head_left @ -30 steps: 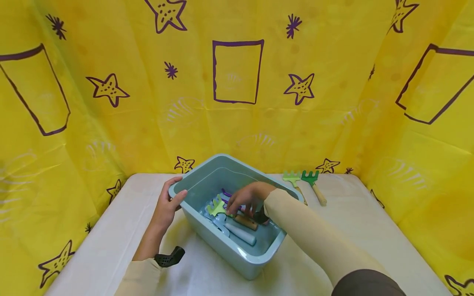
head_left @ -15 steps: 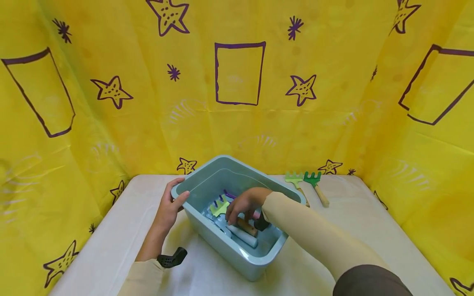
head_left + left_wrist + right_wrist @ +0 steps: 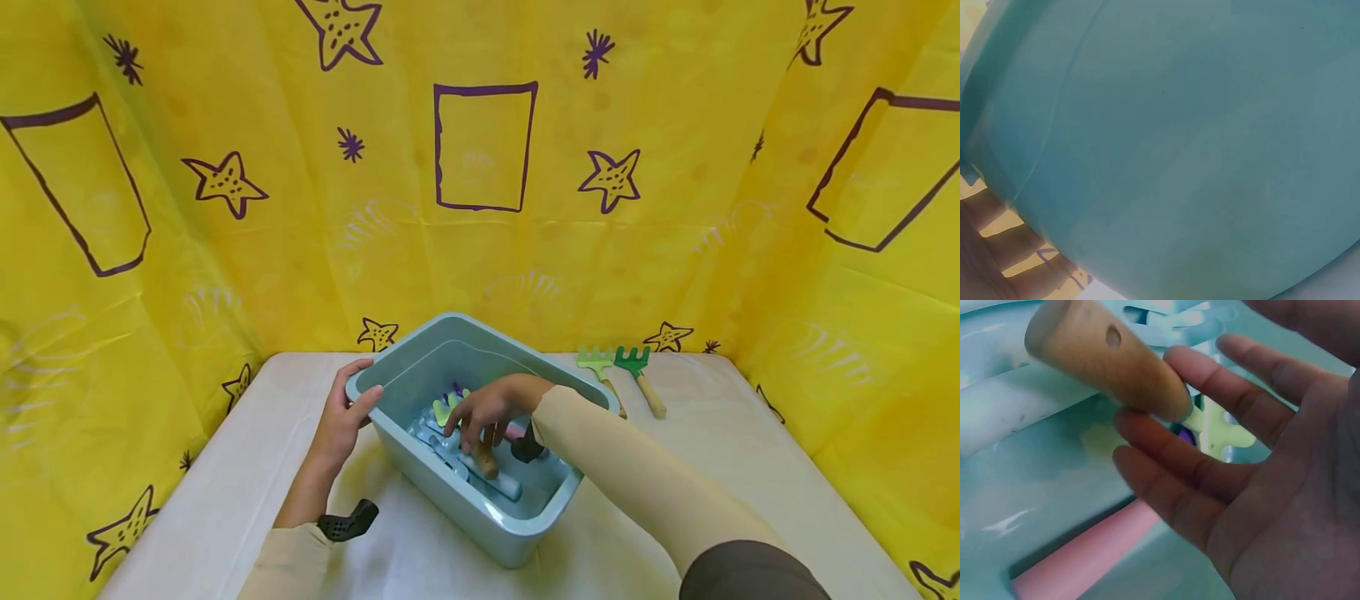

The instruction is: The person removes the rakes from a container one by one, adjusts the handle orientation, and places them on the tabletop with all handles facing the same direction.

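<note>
A light blue plastic tub (image 3: 525, 528) stands on the white table. My left hand (image 3: 343, 421) grips its left corner, thumb over the rim and fingers outside, also seen in the left wrist view. My right hand (image 3: 495, 404) reaches inside with fingers spread. In the right wrist view, fingertips touch a tilted wooden handle (image 3: 1107, 359), with a light green rake head (image 3: 1222, 434) just beyond it; the thumb stands apart from the handle. Below lie a light blue handle (image 3: 506, 486) and a pink handle (image 3: 1091, 556). Purple tines (image 3: 458, 388) are partly hidden by the green rake.
Behind the tub's right side lie a light green hand rake (image 3: 596, 360) and a dark green hand rake (image 3: 641, 383) with wooden handles. A yellow patterned cloth (image 3: 480, 275) walls the table (image 3: 712, 467) at the back and sides.
The wooden handle has swung and tilted up under my right hand, whose fingers have spread. My left hand stays on the rim.
</note>
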Tool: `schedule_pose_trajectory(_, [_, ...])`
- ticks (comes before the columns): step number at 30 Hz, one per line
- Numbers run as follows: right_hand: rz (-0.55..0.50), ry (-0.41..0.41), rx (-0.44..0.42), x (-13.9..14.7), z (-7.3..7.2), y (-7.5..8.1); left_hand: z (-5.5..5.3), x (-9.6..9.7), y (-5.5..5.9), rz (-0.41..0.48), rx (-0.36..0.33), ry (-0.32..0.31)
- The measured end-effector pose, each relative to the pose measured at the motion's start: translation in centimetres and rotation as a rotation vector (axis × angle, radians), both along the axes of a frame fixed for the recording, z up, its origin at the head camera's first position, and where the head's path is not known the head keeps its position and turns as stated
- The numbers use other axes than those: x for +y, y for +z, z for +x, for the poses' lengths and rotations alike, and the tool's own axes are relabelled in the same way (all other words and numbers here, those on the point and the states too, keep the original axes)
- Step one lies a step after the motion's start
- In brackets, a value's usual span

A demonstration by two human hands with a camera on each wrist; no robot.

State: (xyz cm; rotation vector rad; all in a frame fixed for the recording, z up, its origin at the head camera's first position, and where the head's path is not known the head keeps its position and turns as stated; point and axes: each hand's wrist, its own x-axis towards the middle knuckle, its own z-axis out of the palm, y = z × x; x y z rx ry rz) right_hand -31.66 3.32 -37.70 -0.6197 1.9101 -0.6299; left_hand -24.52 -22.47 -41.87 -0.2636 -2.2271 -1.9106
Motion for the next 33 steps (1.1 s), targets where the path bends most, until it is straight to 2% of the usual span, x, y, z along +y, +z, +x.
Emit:
schedule_pose_trajectory(8, [0.026,-0.04,-0.079,-0.3,0.2,-0.2,0.0,-0.1,0.0,0.002,0.006,0.0])
schedule_pose_trajectory(10, [0.015,-0.034,-0.075,-0.3,0.3,-0.2,0.0,-0.1,0.0,0.0,0.005,0.001])
schedule_pose_trajectory(16, [-0.061,-0.04,0.098,-0.2,0.0,0.0,0.1,0.0,0.1,0.005,0.01,-0.001])
schedule_pose_trajectory(22, [-0.113,-0.127,0.223,-0.1,-0.2,0.4,0.1,-0.1,0.1,0.006,0.007,0.0])
schedule_pose_trajectory(25, [-0.128,-0.167,0.249,0.0,-0.1,0.6,0.1,-0.1,0.1,0.01,0.004,-0.003])
schedule_pose_trajectory(29, [-0.141,-0.214,0.223,0.1,-0.2,0.7,0.2,-0.1,0.2,0.008,-0.003,-0.005])
schedule_pose_trajectory(33, [-0.101,-0.267,0.194,0.3,-0.2,0.8,0.1,-0.1,0.1,0.008,-0.005,-0.002])
